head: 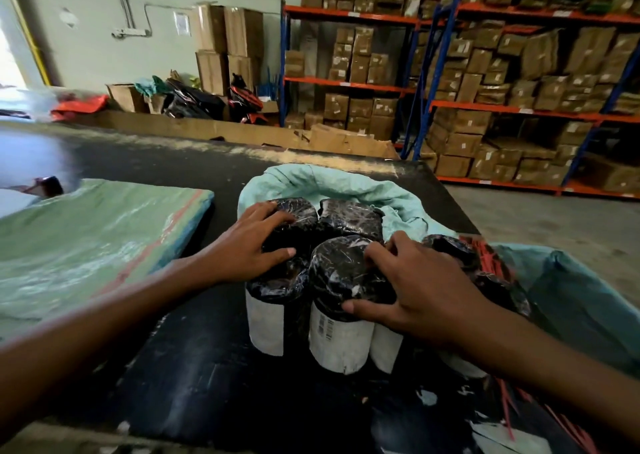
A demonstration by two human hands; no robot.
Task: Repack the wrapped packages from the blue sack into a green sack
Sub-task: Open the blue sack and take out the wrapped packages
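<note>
**A:** Your left hand [254, 242], quick. What's it doing?

**B:** Reaching forward, palm down, fingers spread and curved over the black-wrapped top of a package [291, 221] at the back left of the cluster. Thumb sits at the near side of that top. You've got a loose hold on it, not a tight pinch.

**A:** Right hand [412, 280]?

**B:** Palm down too, on the front package [341, 301]. Your fingers curl over its top from the far right, thumb pressing the near rim where black wrap meets the white label. So you're gripping that one.

**A:** Where do the packages stand?

**B:** Upright on the black table [207, 367], bunched and touching. Front ones are out on the table; the one under your left hand and its neighbour [349, 216] stand at the mouth of the pale green sack [346, 183], which lies open just behind them. Whether those two are fully inside it, can't tell.

**A:** And on your right?

**B:** The blue sack [568, 290], rumpled, partly under your right forearm. More wrapped packages [450, 249] show at its edge, with red straps [491, 259] beside them.

**A:** Anything else around?

**B:** A flat stack of green sacks [97, 238] lies to your left, apart from the cluster. Behind the table, cardboard boxes [228, 51] and orange-and-blue shelving [433, 107] full of cartons.
</note>
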